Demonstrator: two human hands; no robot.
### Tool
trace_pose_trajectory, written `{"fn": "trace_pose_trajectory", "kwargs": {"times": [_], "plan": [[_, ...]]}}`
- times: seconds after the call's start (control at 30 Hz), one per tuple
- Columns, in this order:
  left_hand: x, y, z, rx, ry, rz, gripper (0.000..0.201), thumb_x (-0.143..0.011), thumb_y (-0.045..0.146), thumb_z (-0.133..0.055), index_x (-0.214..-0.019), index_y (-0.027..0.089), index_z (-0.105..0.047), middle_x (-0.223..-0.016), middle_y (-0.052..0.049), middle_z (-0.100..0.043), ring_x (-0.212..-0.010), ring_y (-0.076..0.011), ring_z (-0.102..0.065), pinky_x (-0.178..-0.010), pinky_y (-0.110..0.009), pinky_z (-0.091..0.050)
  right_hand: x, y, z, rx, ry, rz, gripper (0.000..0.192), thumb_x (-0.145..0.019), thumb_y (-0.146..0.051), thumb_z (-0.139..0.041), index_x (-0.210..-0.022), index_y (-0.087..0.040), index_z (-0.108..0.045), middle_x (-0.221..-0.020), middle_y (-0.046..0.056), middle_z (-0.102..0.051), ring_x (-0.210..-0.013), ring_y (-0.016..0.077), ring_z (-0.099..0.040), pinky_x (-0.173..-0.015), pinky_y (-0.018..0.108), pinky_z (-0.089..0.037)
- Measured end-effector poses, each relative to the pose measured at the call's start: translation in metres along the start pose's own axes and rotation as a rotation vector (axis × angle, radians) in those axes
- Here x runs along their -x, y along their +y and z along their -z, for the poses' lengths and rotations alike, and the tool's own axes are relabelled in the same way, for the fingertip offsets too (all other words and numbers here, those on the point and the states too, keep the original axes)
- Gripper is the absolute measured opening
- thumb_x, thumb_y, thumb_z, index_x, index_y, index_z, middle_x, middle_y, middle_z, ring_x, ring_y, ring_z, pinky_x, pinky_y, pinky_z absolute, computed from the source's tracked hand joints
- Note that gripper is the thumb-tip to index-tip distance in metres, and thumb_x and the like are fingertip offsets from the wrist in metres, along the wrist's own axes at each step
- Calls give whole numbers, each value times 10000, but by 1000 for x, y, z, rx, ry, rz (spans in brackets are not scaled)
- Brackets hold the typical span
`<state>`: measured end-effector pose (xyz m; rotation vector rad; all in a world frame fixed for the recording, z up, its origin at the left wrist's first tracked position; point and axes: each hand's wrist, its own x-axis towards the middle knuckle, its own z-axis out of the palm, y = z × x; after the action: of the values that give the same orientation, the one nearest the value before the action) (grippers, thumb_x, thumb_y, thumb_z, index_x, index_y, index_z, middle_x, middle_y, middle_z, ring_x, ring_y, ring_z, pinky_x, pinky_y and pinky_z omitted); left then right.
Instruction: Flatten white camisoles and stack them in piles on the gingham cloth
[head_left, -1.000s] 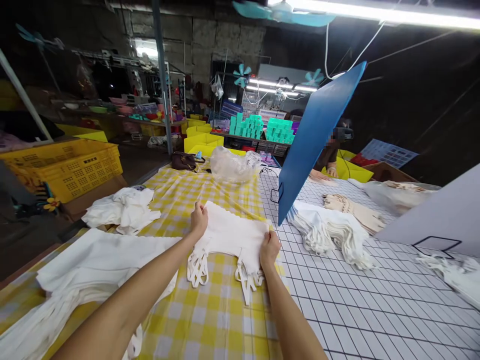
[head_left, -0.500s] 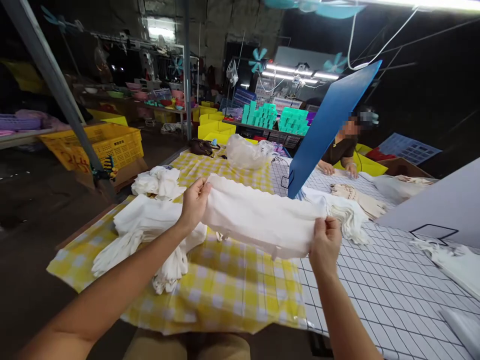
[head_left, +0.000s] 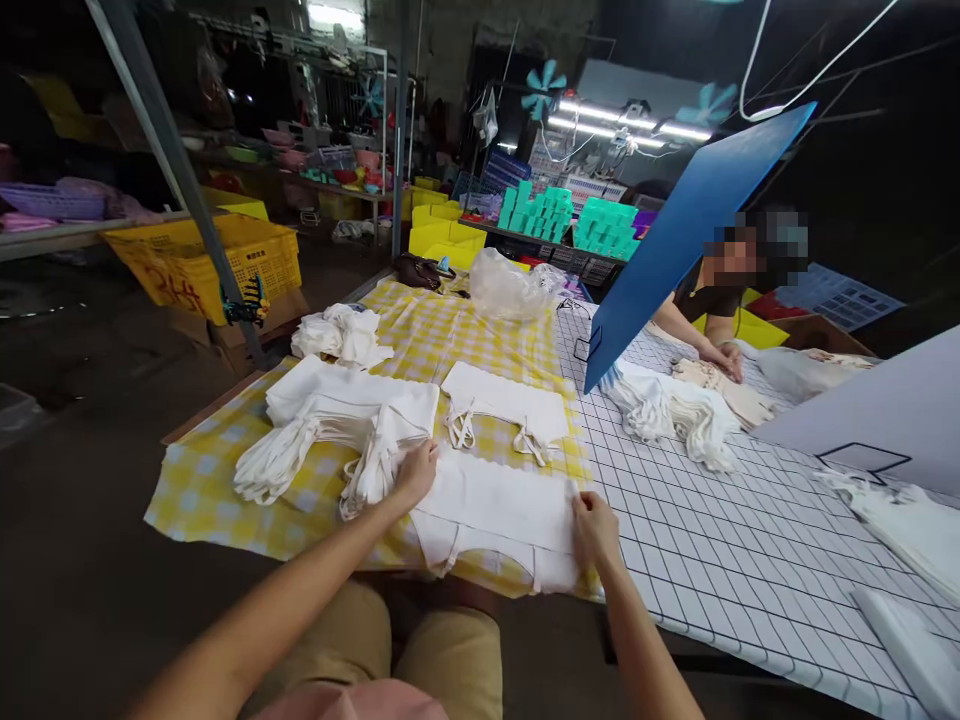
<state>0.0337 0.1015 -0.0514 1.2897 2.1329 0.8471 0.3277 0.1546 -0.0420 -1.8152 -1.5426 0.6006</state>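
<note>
White garment (head_left: 499,505) flat at table edge
</note>
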Motion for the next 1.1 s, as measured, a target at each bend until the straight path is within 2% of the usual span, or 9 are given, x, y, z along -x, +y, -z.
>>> {"fn": "trace_pose_trajectory", "kwargs": {"times": [0.1, 0.3, 0.47, 0.57, 0.67, 0.87, 1.1], "plan": [[-5, 0, -7, -18, -27, 16, 107, -803, 151, -444, -792, 183, -546, -821, -60, -631, -773, -179, -576, -631, -248, -359, -3, 6, -7, 45, -42, -5, 244, -628, -439, -521, -561, -205, -538, -581, 33, -595, -547, 169, -486, -534, 268, -323], [-5, 5, 1, -4, -36, -10, 134, -806, 208, -451, -703, 178, -532, -716, -39, -603, -730, -176, -563, -623, -245, -353, -4, 4, -5, 54, -51, -2, 314, -613, -500, -529, -540, -195, -520, -523, 3, -540, -517, 140, -437, -497, 254, -303], [-3, 11, 14, 157, 8, -132, 188, -822, 279, -427, -668, 180, -468, -589, 34, -486, -582, -109, -455, -549, -207, -302, -3, 2, 17, -97, -51, 15, 436, -625, -580, -511, -695, -157, -589, -591, -2, -555, -549, 127, -463, -500, 237, -353], [-8, 19, 24, 327, 59, -240, 220, -797, 302, -440, -617, 180, -407, -535, 59, -388, -528, -86, -363, -519, -200, -262, -5, -3, 34, -233, -18, 20, 440, -610, -580, -573, -703, -150, -593, -580, -8, -540, -531, 113, -443, -460, 224, -333], [-14, 28, 30, 393, 71, -298, 254, -783, 329, -441, -593, 184, -354, -528, 67, -332, -514, -76, -305, -506, -198, -239, -7, -13, 44, -316, -14, 46, 419, -613, -566, -604, -686, -154, -581, -564, -17, -519, -508, 98, -415, -430, 214, -312], [-25, 40, 39, 397, 109, -300, 259, -772, 321, -437, -576, 185, -336, -504, 72, -286, -499, -73, -272, -492, -200, -215, -10, -34, 52, -353, -12, 47, 386, -597, -534, -644, -644, -160, -563, -516, -40, -452, -469, 81, -374, -381, 204, -295], [-28, 45, 47, 438, 125, -302, 271, -770, 316, -442, -567, 186, -318, -497, 73, -267, -489, -70, -243, -484, -203, -202, -18, -38, 55, -339, -18, 58, 386, -591, -527, -651, -681, -155, -599, -572, -22, -509, -506, 84, -400, -387, 196, -355]]}}
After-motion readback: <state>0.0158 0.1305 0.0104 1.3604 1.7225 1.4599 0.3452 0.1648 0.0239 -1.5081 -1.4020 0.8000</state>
